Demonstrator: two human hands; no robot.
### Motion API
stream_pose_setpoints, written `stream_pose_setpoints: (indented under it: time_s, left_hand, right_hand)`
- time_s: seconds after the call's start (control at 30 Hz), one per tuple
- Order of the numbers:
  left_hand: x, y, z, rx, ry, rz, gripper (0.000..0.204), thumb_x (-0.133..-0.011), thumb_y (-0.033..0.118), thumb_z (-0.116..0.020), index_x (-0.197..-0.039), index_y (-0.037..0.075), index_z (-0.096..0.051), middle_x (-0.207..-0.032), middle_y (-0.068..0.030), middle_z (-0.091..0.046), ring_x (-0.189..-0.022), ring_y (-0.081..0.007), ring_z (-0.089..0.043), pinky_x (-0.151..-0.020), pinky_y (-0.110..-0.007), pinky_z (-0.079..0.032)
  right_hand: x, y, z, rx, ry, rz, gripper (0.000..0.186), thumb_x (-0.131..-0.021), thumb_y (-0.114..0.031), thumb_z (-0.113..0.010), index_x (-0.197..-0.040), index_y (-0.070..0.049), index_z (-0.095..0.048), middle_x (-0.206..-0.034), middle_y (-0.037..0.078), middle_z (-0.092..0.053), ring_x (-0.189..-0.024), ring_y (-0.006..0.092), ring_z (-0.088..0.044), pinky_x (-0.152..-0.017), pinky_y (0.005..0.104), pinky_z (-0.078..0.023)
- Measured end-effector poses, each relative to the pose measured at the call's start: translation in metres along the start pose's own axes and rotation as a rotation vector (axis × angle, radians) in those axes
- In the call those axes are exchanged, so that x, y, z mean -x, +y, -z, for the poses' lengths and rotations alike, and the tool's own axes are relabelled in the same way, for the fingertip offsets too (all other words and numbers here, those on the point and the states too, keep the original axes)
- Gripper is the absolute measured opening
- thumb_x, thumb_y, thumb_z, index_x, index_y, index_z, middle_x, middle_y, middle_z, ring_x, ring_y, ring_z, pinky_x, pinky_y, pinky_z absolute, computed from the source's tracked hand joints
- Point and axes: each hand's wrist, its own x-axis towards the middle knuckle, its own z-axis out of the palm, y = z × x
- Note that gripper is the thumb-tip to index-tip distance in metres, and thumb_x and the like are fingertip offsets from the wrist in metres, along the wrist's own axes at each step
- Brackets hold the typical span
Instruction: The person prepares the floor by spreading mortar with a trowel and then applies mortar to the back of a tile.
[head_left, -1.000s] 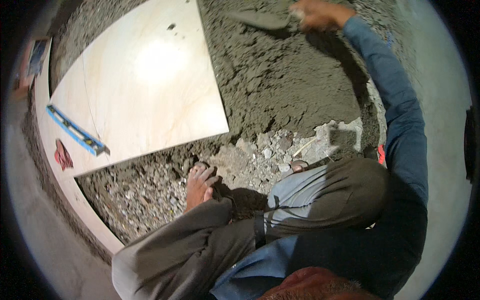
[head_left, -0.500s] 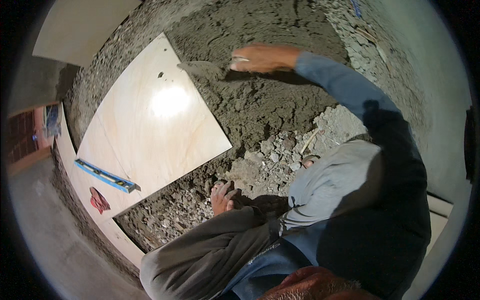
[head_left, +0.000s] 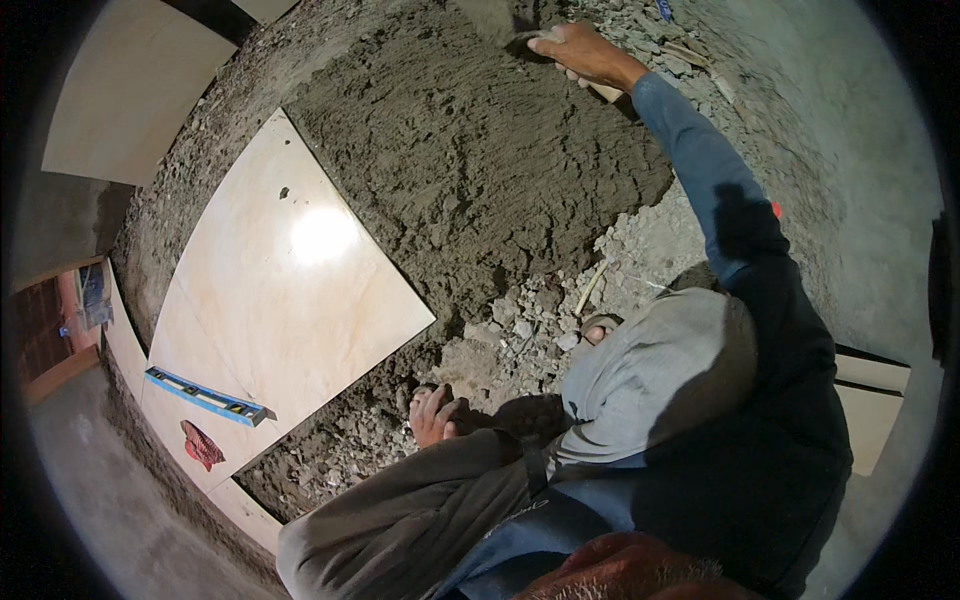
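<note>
At the far side of a bed of wet grey mortar (head_left: 470, 150), my right hand (head_left: 585, 52) is closed round the handle of a trowel (head_left: 490, 20). The blade is blurred and runs toward the top edge. A pale handle end shows below my palm. My left hand (head_left: 432, 415) rests low beside my bent left leg, fingers stretched and lying near the rubble. Its wrist is hidden behind the leg, and nothing shows in it. Left of the mortar lies a large cream tile (head_left: 270, 290) with dark spots of mortar near its far corner.
A blue spirit level (head_left: 205, 397) and a red patterned cloth-like piece (head_left: 202, 446) lie on the tiles at left. Another tile (head_left: 135, 95) is at the far left. Broken rubble (head_left: 530, 310) spreads before my feet. A grey wall (head_left: 880, 200) rises on the right.
My right hand has carried the trowel from near the tile's edge to the far side of the mortar. The view has shifted slightly. My left hand stays by the leg.
</note>
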Motion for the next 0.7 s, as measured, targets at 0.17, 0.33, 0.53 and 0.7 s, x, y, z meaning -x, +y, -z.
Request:
stream_pose_setpoints:
  time_s: [0.17, 0.33, 0.53, 0.7]
  left_hand:
    - [0.005, 0.0, -0.001, -0.031, -0.025, 0.035, 0.04, -0.105, 0.033, -0.035, -0.112, 0.008, -0.066, -0.135, -0.0158, -0.057, -0.123, -0.036, -0.053, -0.102, -0.052, -0.038]
    - [-0.008, 0.014, 0.006, 0.01, -0.038, 0.118, 0.039, -0.105, 0.032, -0.035, -0.115, 0.01, -0.066, -0.137, -0.0137, -0.056, -0.127, -0.0351, -0.051, -0.105, -0.053, -0.034]
    - [0.001, 0.005, 0.001, 0.009, -0.071, 0.114, 0.038, -0.105, 0.032, -0.037, -0.114, 0.01, -0.066, -0.134, -0.0144, -0.057, -0.124, -0.0359, -0.052, -0.104, -0.054, -0.035]
    - [-0.001, -0.004, -0.005, 0.039, -0.047, 0.054, 0.037, -0.105, 0.03, -0.036, -0.114, 0.01, -0.066, -0.134, -0.0145, -0.057, -0.124, -0.0364, -0.051, -0.103, -0.054, -0.036]
  right_hand:
    - [-0.002, 0.039, 0.031, -0.263, 0.172, 0.136, 0.061, -0.099, -0.048, -0.057, -0.137, 0.0, -0.048, -0.104, 0.013, -0.06, -0.084, 0.0234, -0.064, -0.076, 0.0379, -0.058]
    - [-0.039, 0.095, 0.082, -0.268, 0.128, -0.121, 0.054, -0.097, -0.032, -0.059, -0.141, -0.002, -0.046, -0.123, 0.02, -0.061, -0.096, 0.0323, -0.066, -0.084, 0.0436, -0.057]
    - [-0.098, 0.104, 0.035, 0.718, 0.416, -0.184, 0.044, -0.098, -0.022, -0.057, -0.137, -0.003, -0.05, -0.122, 0.022, -0.062, -0.098, 0.0374, -0.066, -0.085, 0.0489, -0.057]
    - [-0.098, 0.052, 0.008, 0.681, 0.389, -0.105, 0.044, -0.095, -0.014, -0.058, -0.137, -0.005, -0.051, -0.127, 0.022, -0.061, -0.096, 0.0386, -0.067, -0.084, 0.0486, -0.057]
